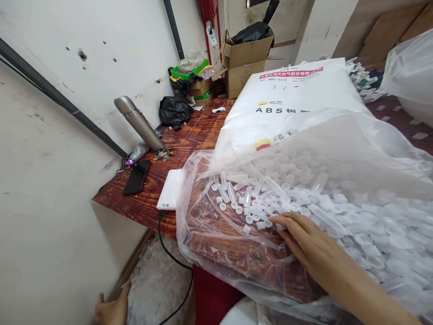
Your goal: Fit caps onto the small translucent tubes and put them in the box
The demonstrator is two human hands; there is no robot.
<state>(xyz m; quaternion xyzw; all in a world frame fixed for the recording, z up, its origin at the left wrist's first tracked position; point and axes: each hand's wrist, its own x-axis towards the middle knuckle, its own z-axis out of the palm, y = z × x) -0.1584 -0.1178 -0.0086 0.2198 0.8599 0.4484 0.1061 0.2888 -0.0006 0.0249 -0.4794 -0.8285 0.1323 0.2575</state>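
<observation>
The right forearm is bare and comes in slantwise from the lower right corner, and the right hand is turned with its back upward, the fingers pointing to the left and slightly bent. The left hand is low at the left, partly cut by the bottom edge, with two raised digits standing apart. The palm of the right hand is hidden.
</observation>
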